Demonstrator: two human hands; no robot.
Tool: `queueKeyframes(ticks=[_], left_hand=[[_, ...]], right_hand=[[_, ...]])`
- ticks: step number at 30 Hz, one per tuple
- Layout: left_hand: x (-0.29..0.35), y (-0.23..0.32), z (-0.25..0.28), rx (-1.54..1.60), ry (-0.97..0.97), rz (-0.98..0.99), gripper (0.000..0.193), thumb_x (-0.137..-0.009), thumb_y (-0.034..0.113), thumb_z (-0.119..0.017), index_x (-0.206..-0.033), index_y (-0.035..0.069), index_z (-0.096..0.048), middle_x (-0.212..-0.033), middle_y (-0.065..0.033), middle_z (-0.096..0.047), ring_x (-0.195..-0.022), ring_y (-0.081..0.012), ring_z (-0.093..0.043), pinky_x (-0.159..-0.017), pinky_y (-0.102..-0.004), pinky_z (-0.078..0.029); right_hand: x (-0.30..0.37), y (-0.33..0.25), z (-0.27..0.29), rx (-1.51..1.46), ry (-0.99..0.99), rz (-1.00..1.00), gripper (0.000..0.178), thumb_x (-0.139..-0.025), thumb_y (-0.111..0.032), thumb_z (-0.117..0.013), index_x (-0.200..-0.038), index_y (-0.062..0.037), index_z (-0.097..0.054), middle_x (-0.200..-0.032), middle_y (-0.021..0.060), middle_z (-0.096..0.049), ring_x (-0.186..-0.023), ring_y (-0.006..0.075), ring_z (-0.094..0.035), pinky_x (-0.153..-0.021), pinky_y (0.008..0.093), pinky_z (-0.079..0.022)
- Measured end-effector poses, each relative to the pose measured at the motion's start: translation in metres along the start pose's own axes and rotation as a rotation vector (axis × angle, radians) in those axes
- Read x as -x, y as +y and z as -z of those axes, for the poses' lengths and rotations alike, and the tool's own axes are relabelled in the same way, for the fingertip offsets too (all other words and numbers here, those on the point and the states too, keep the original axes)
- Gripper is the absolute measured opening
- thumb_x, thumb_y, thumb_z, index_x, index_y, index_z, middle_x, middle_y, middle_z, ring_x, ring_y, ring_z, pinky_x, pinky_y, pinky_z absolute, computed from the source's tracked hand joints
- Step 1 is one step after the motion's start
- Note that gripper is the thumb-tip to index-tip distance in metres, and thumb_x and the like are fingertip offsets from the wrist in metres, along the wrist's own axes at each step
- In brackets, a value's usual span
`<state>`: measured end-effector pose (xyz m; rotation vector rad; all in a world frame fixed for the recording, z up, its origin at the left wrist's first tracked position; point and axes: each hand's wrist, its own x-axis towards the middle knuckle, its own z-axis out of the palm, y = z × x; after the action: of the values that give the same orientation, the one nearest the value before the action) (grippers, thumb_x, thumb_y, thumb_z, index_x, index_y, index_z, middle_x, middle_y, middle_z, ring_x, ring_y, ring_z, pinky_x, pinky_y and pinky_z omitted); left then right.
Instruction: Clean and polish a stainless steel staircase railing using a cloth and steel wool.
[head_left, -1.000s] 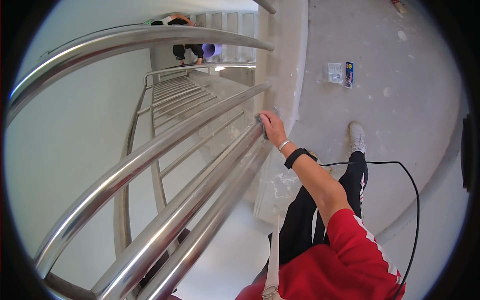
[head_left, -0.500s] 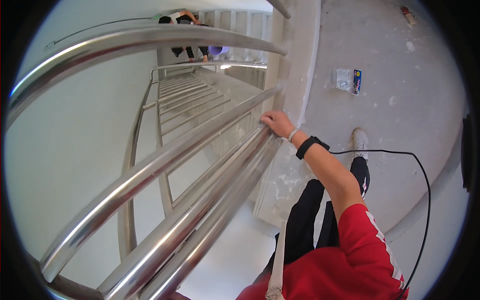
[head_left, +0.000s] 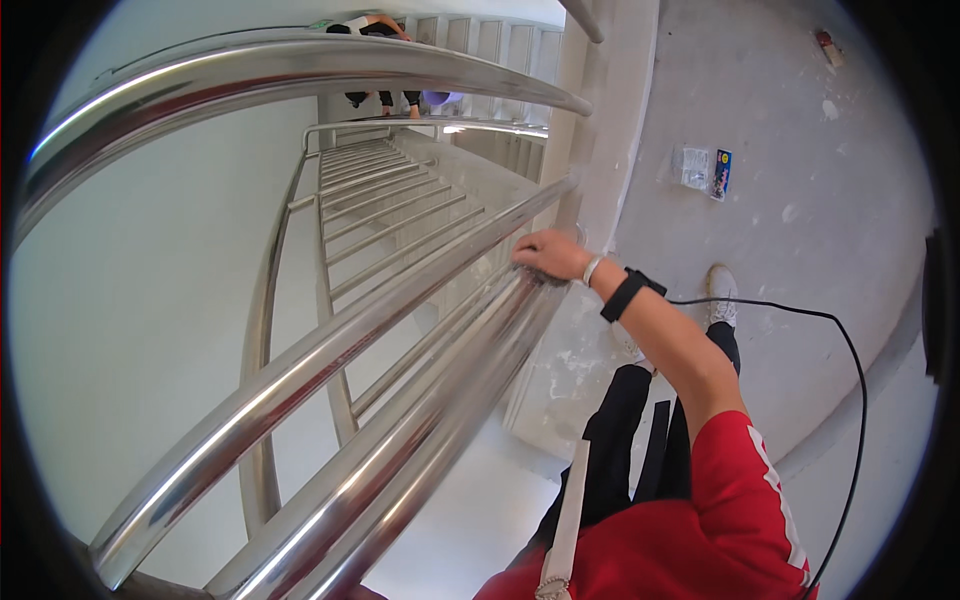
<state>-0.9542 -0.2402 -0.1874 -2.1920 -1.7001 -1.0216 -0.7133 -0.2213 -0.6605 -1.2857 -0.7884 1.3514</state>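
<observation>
My right hand (head_left: 553,254) reaches across to the steel stair railing, with its fingers bent and closed over the upper end of a thick polished rail (head_left: 375,470). Under the palm and fingers shows a grey, rough-looking wad (head_left: 545,277), pressed against the metal; it resembles steel wool, though the hand covers most of it. A pale bracelet (head_left: 592,269) and a black strap (head_left: 626,295) circle that wrist. My left hand is out of view.
More steel rails (head_left: 330,390) curve alongside, above a stairwell drop. Far below, another person (head_left: 375,28) bends near a purple bucket (head_left: 438,98) by the stairs. An opened package (head_left: 705,172) and a brush-like object (head_left: 829,48) lie on the concrete floor. A black cable (head_left: 850,350) hangs from the wrist strap.
My right hand has shifted slightly down along the rail end, its wrist turning flatter. The whole view has moved a little.
</observation>
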Motion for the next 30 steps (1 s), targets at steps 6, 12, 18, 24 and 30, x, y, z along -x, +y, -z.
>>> queueKeyframes(ticks=[6,12,18,24,30], left_hand=[[-0.002,0.009,0.006,-0.031,0.017,-0.014,0.075,-0.089,0.057,-0.032,-0.133,-0.003,-0.024,-0.127,-0.0167,-0.044,-0.108,-0.0293,-0.049,-0.091,-0.0443,-0.041],[0.008,0.017,0.001,-0.183,0.024,-0.150,0.072,-0.091,0.054,-0.032,-0.133,-0.003,-0.023,-0.128,-0.0162,-0.044,-0.110,-0.0290,-0.048,-0.095,-0.0445,-0.040],[0.017,0.030,0.006,-0.501,0.051,-0.399,0.069,-0.093,0.052,-0.032,-0.133,-0.003,-0.022,-0.128,-0.0158,-0.044,-0.113,-0.0287,-0.046,-0.099,-0.0448,-0.038],[0.002,0.026,0.019,0.609,0.158,0.201,0.093,-0.077,0.065,-0.047,-0.136,0.000,-0.019,-0.140,-0.0159,-0.027,-0.120,-0.0332,-0.038,-0.105,-0.0523,-0.027],[0.012,0.044,-0.010,0.497,0.361,0.380,0.095,-0.077,0.077,-0.025,-0.135,0.002,-0.025,-0.135,-0.0204,-0.032,-0.123,-0.0361,-0.036,-0.102,-0.0481,-0.034]], right_hand=[[0.003,0.019,0.011,-0.007,0.088,-0.072,0.028,-0.083,-0.027,-0.052,-0.093,-0.0041,-0.064,-0.089,0.0146,-0.065,-0.085,0.0313,-0.060,-0.077,0.0351,-0.046],[0.015,-0.032,-0.012,0.021,0.109,0.021,0.027,-0.085,-0.028,-0.049,-0.089,-0.0061,-0.064,-0.086,0.0141,-0.064,-0.081,0.0328,-0.059,-0.073,0.0375,-0.046],[0.076,-0.207,-0.067,-0.088,0.154,0.576,0.023,-0.085,-0.026,-0.051,-0.099,-0.0098,-0.061,-0.095,0.0108,-0.060,-0.091,0.0291,-0.055,-0.080,0.0397,-0.043],[0.084,-0.209,-0.096,0.053,0.387,0.563,0.021,-0.078,-0.013,-0.056,-0.098,-0.0054,-0.057,-0.099,0.0101,-0.059,-0.095,0.0287,-0.055,-0.088,0.0415,-0.041],[0.067,-0.060,-0.040,-0.132,0.605,0.142,0.023,-0.088,-0.017,-0.041,-0.097,-0.0030,-0.057,-0.095,0.0156,-0.057,-0.094,0.0332,-0.051,-0.084,0.0387,-0.040]])
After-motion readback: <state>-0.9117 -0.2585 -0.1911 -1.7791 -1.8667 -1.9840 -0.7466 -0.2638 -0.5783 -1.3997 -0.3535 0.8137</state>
